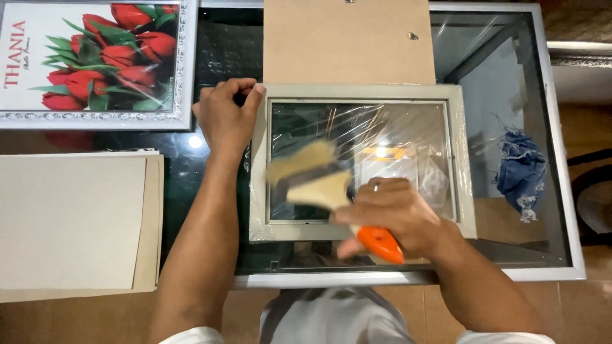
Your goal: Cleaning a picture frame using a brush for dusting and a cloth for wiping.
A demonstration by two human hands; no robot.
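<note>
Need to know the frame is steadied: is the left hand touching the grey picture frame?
Touching. The head view shows the left hand curled over the top left corner of the grey picture frame, fingers on its edge, no gap between them.

Items counted on the glass-topped table (561, 191): two picture frames, one pale frame (258, 191) wrapped in clear film and one silver frame (185, 70) holding a tulip print. One orange-handled brush (331, 194). One brown backing board (347, 41). One stack of grey card sheets (70, 223). One blue rag (521, 171). Two hands at work.
</note>
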